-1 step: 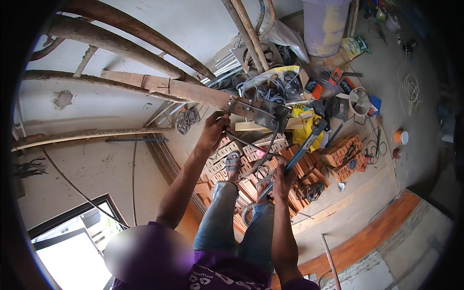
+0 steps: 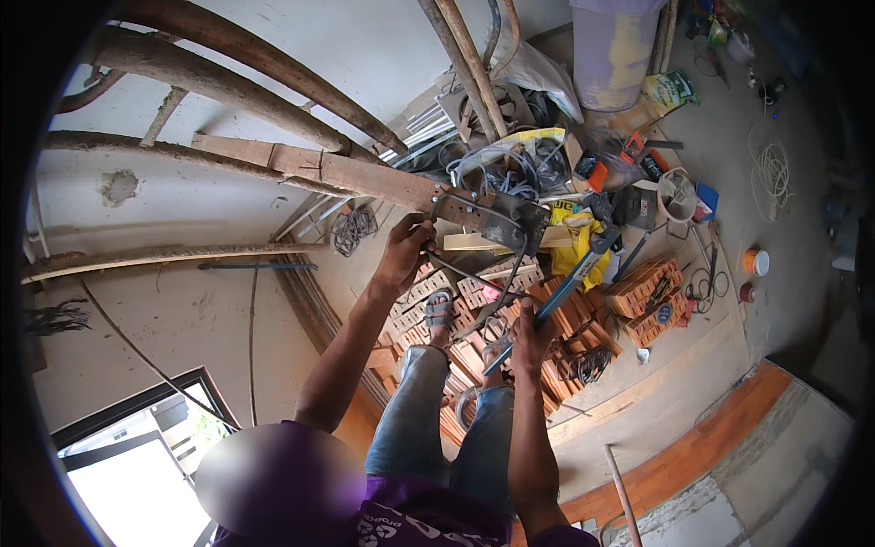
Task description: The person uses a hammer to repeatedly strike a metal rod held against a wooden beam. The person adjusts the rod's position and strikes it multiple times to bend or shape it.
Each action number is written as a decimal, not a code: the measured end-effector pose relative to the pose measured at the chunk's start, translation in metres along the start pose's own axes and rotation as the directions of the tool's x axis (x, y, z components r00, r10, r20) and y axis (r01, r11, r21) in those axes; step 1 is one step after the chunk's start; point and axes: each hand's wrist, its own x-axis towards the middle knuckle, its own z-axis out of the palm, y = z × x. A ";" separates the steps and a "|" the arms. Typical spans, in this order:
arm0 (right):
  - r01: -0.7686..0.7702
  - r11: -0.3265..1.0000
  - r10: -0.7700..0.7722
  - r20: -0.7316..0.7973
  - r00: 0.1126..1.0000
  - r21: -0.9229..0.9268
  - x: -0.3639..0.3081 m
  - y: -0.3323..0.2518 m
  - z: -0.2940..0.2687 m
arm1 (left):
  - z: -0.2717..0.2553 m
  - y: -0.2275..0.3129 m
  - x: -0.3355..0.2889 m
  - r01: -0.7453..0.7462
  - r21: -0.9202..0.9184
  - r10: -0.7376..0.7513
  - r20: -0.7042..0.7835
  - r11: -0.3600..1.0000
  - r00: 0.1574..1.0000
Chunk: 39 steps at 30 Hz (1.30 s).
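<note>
My left hand [image 2: 403, 255] pinches a thin dark steel rod [image 2: 460, 269] near one of its bends. The rod is bent into an angular, roughly four-sided loop. Part of that loop lies over the end of a wooden plank [image 2: 365, 178] fitted with several bolts and a dark metal plate [image 2: 512, 219]. In my right hand [image 2: 531, 340] is a long blue metal bar [image 2: 570, 284], held slantwise with its broader head pointing away to the right. The rod passes close to my right fingers; whether they touch it I cannot tell.
Stacked orange hollow bricks [image 2: 645, 281] lie around my feet. Beyond the plank are a yellow bag [image 2: 583, 251], a clear bucket [image 2: 676, 193] and coiled cables. Rusty poles [image 2: 219, 80] lean across the left, and a tall lilac bin [image 2: 612, 55] stands behind.
My right hand and the blue bar have shifted very slightly. My left hand keeps its grip on the rod in nearly the same place.
</note>
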 end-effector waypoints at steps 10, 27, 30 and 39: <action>0.031 0.949 -0.036 0.010 0.999 0.315 -0.014 -0.024 0.032 | 0.011 0.041 -0.013 0.016 -0.160 -0.001 0.099 0.987 0.995; 0.181 0.942 -0.267 0.308 0.913 0.282 0.015 -0.066 0.019 | 0.009 0.074 -0.021 0.221 -0.374 -0.173 0.157 0.901 0.972; 0.248 0.930 -0.331 0.331 0.884 0.270 0.014 -0.085 0.027 | 0.010 0.086 -0.025 0.056 -0.236 -0.030 0.114 0.970 0.993; 0.195 0.975 -0.186 0.087 0.979 -0.111 0.003 -0.132 0.042 | 0.037 0.007 -0.077 -0.265 0.433 0.075 0.409 0.861 0.910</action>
